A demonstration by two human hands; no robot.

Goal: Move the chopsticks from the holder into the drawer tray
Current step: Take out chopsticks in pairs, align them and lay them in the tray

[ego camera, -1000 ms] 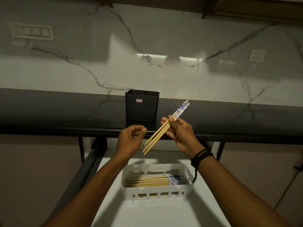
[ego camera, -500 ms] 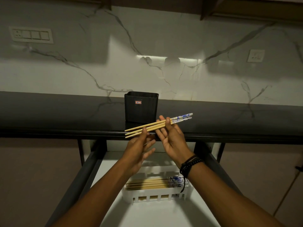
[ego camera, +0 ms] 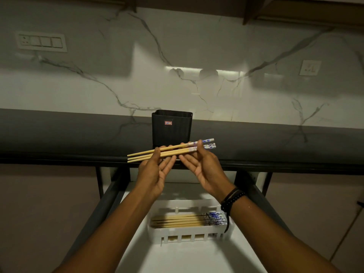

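1. Left hand: palm toward the camera, thumb laid over the plain tapered half of the bundle with the fingers behind it. It is a light pinch.
2. Held chopsticks: at least three sticks show. They are held nearly level in the air at the counter edge, above the open drawer, with bare tips left and blue-patterned ends right. The tips are slightly staggered.
3. Black holder: stands on the dark counter just behind the bundle. Nothing shows above its rim, and the inside is hidden.
4. White slotted tray: sits in the drawer below the hands. The stored chopsticks lie flat in it, with patterned ends right.
5. Right hand: thumb is over the patterned ends with the fingers behind, pinching them.
6. Step in hand, as I read it, is squaring the bundle before lowering it.
   - Even up the ends first, then keep both pinches on.
   - Bring it down level, matching the direction of the sticks already in the tray.
   - Release low, or one stick may roll and cross the row.
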